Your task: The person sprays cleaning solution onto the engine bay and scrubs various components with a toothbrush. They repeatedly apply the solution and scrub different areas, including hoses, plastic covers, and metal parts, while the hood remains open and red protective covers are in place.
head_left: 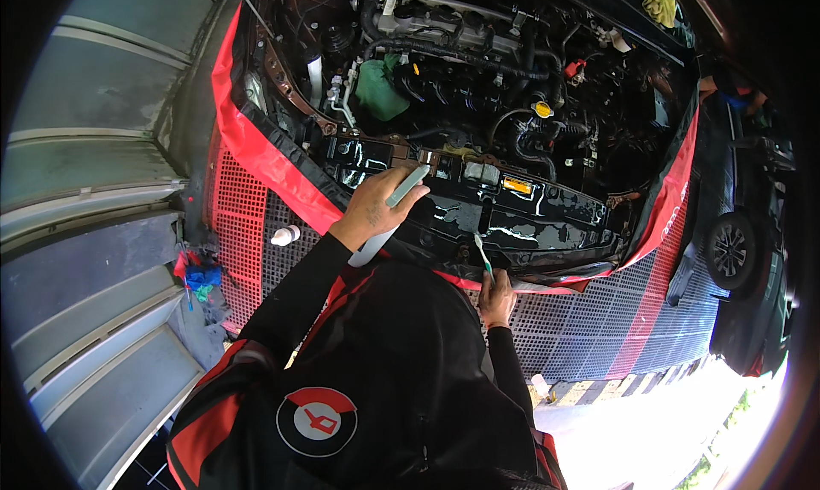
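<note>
My left hand (381,206) is closed round a long pale grey tool (408,186). Its upper end points to the front edge of the engine bay and its lower end shows below my palm; its kind is unclear. In my right hand (496,299), closed near the front edge, is a slim toothbrush (484,255) with a pale green and white handle. The brush's head reaches the black front panel (547,225), which is wet and shiny with whitish streaks. Both hands are over the car's front end, the left one farther in.
A red and black cover (265,161) drapes the car's front edge. In the engine bay (453,54) lies a green cloth (382,88); a yellow cloth (656,1) hangs far right. A white bottle (285,235) stands on the floor grating at left. Another car (752,259) is at right.
</note>
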`<action>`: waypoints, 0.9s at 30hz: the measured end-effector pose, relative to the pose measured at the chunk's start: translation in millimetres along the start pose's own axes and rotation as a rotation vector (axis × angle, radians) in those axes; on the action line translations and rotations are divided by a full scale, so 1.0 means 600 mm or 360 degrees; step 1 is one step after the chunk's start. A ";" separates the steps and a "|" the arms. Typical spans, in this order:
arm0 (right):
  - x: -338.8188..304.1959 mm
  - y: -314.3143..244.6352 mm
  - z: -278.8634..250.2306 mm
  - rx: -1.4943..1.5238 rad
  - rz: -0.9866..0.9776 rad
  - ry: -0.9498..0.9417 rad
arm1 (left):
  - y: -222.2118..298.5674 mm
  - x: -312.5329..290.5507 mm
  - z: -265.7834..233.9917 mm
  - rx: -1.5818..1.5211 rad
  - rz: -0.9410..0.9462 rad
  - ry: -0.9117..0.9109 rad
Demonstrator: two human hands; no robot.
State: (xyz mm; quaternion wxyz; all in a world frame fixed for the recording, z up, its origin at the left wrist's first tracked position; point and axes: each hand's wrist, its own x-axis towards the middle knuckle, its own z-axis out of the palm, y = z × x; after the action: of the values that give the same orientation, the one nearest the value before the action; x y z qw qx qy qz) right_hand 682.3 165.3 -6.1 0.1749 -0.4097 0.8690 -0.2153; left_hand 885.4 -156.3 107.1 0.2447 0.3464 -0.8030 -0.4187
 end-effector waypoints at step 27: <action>0.000 0.005 0.007 0.0061 -0.0059 0.0087 | -0.005 0.007 -0.001 0.0147 -0.0073 -0.0119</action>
State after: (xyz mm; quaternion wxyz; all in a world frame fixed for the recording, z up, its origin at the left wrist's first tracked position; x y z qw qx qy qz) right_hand 682.4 166.0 -11.2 0.1549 -0.4164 0.8614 -0.2463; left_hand 884.4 -160.8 105.3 0.1886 0.3598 -0.8219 -0.3994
